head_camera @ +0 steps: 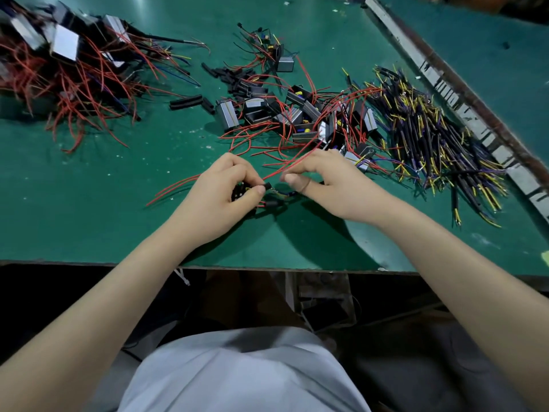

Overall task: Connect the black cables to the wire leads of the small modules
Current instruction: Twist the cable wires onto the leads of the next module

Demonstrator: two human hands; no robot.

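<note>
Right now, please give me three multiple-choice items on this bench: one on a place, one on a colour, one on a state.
1. Where does the pile of black cables lie?
A. right side
B. left side
C. on the lap

2. What colour is the mat?
A. grey
B. green
C. white

3. The left hand is:
A. lying flat
B. out of view
C. gripping a small module

A: the cables lie near the right rail. B: the mat is green throughout. C: the fingers curl round the module.

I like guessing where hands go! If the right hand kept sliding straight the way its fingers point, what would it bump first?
Probably the left hand: the right hand points leftward at it across a short gap bridged by thin wire leads, though depth is unclear.
</note>
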